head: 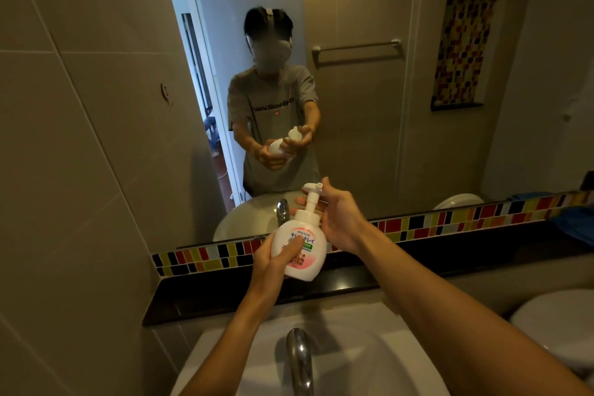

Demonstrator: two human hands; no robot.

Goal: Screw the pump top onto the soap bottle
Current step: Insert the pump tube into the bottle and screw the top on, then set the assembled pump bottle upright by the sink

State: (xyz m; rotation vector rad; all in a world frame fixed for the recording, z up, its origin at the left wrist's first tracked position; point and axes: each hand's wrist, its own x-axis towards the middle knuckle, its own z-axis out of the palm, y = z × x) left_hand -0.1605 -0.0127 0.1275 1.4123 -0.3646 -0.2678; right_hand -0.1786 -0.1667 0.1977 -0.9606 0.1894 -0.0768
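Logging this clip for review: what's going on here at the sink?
A person stands at a bathroom mirror holding a soap bottle above the sink. The left hand grips the bottle's body, thumb across the label. The right hand is cupped beside the pump top, which sits upright on the bottle's neck. Whether it is fully screwed down cannot be told. The faucet is not running.

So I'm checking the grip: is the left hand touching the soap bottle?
Touching. The head view shows the left hand wrapped around the soap bottle, thumb pressed across its label.
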